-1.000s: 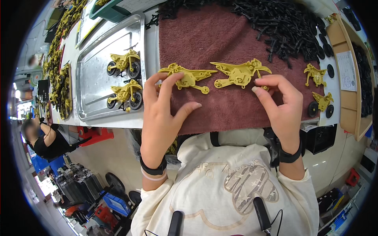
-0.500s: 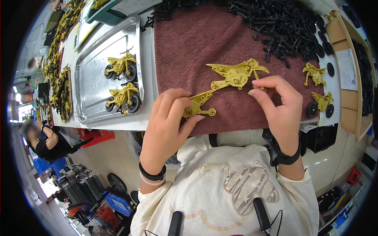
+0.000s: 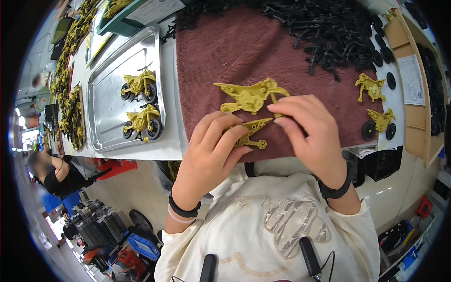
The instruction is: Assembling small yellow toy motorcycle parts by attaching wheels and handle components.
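Note:
My left hand (image 3: 209,157) grips a small yellow plastic toy-motorbike frame part (image 3: 249,133) near the front edge of a dark red cloth (image 3: 225,51). My right hand (image 3: 310,131) pinches the rear end of a larger yellow motorbike body (image 3: 251,96) that lies on the cloth just beyond the small part. The two yellow pieces sit close together, the small one tilted up toward the larger one. A heap of black plastic pieces (image 3: 338,33) covers the far side of the cloth.
A metal tray (image 3: 108,98) on the left holds two finished yellow toy motorbikes with black wheels (image 3: 138,84) (image 3: 141,123). Two more yellow bodies (image 3: 371,87) (image 3: 381,120) and black wheels lie at right beside a cardboard box (image 3: 413,70). Another person (image 3: 49,171) sits far left.
My left hand picked the small frame part up off the cloth and brought it toward me and right. My right hand slid left along the larger body, closing in on the left hand.

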Demonstrator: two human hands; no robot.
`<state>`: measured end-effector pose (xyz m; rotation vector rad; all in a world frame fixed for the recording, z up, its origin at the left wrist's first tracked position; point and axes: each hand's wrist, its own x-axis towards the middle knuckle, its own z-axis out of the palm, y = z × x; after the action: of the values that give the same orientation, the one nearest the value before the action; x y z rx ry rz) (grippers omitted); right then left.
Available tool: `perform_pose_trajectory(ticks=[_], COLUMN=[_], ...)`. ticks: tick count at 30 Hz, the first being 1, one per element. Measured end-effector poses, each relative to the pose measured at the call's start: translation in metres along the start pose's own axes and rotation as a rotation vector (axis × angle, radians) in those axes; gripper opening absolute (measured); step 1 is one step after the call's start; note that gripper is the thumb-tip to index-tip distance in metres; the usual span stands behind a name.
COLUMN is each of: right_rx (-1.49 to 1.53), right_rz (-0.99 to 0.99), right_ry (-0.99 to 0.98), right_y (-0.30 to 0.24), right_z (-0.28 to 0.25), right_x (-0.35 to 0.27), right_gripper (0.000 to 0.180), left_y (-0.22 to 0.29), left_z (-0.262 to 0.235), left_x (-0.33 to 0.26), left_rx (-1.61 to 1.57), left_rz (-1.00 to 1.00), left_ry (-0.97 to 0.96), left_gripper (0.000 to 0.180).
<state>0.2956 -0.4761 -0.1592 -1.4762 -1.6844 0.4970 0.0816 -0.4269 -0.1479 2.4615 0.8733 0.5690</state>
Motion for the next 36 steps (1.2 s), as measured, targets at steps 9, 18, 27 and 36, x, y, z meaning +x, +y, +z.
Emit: perform_pose_trajectory(ticks=[9,18,27,36], right_rx=[-0.126,-0.244,-0.457,-0.460], right_rz=[-0.100,-0.112,0.380,0.418], right_ry=[-0.131,-0.136,-0.026,-0.167], right_y=[-0.002,0.002,0.024,0.027], right_z=[-0.002,-0.047,-0.167,-0.169], right_x=[-0.001,-0.014,-0.051,-0.048], right_gripper=[0.044,0.039,0.039,0.041], left_y=[0.007,0.015,0.013,-0.002], left_z=[0.000,-0.017,-0.031,-0.035], left_x=[0.009,0.015,0.048,0.034], left_rx=[0.094,0.235,0.345,0.379], left_rz=[-0.118,-0.100,0.014,-0.087], left_ry=[0.072,-0.054,-0.289,-0.451], left_gripper=[0.048,0.045,0.065,0.059])
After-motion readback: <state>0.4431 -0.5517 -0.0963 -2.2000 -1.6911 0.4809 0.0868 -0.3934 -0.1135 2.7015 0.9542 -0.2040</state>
